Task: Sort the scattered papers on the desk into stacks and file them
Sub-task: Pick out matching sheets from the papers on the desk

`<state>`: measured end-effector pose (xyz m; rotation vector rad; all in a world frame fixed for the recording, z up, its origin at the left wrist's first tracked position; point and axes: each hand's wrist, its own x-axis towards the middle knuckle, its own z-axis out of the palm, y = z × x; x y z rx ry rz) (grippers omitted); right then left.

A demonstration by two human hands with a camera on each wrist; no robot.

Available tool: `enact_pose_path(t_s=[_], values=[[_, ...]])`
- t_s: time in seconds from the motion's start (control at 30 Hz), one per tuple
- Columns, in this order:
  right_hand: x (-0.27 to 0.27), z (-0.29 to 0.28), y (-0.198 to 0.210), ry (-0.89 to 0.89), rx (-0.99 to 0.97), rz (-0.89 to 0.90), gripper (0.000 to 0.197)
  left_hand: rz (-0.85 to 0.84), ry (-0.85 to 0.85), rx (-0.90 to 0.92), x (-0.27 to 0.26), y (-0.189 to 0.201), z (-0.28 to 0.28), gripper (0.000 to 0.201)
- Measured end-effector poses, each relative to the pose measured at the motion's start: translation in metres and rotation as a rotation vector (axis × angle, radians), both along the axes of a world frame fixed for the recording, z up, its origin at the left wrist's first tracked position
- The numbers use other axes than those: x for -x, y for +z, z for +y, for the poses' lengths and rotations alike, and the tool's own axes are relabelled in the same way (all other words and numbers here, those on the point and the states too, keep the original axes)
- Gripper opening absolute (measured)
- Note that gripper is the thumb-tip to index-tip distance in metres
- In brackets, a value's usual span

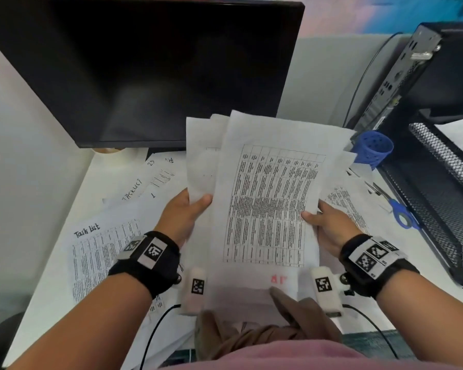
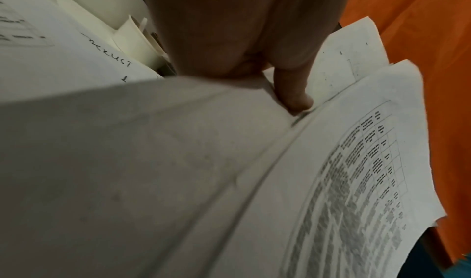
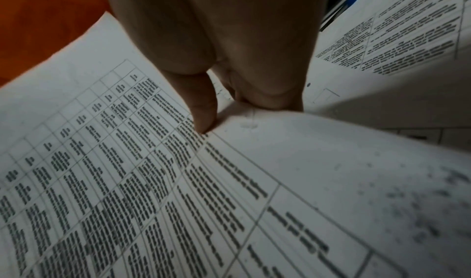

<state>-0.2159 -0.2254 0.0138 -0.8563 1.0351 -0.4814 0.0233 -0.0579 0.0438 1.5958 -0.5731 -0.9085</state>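
I hold a loose sheaf of white papers [image 1: 267, 198] upright above the desk, its top sheet a printed table with a red mark near the bottom. My left hand [image 1: 183, 209] grips the sheaf's left edge, thumb on the front. My right hand [image 1: 324, 222] pinches the right edge, thumb on the table sheet. In the left wrist view the left thumb [image 2: 293, 89] presses on the papers [image 2: 178, 171]. The right wrist view shows the right thumb [image 3: 201, 109] on the printed table sheet [image 3: 127, 181]. More papers lie scattered on the desk, among them a "Task List" sheet [image 1: 99, 252].
A dark monitor [image 1: 145, 68] stands behind the sheaf. At the right are a black mesh paper tray [image 1: 439, 188], a computer case [image 1: 412, 76], a blue perforated cup [image 1: 373, 148] and blue-handled scissors [image 1: 401, 212]. Further printed sheets [image 1: 342, 204] lie under my right hand.
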Motion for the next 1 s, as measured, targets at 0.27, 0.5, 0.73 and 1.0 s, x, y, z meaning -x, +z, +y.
enact_pose_path(t_s=[0.27, 0.5, 0.73, 1.0], values=[[0.007, 0.001, 0.007, -0.104, 0.015, -0.007, 0.075, 0.077, -0.002, -0.011, -0.013, -0.014, 0.013, 0.032], [-0.013, 0.032, -0.007, 0.191, 0.132, 0.254, 0.095, 0.042, -0.094, -0.190, 0.016, -0.028, 0.010, 0.010], [-0.010, 0.025, -0.015, 0.232, 0.288, 0.529, 0.066, 0.214, -0.098, -0.145, 0.012, -0.042, 0.020, 0.050], [0.025, -0.015, -0.020, 0.022, 0.298, 0.588, 0.078, 0.388, -0.132, -0.011, -0.011, -0.043, 0.040, 0.097]])
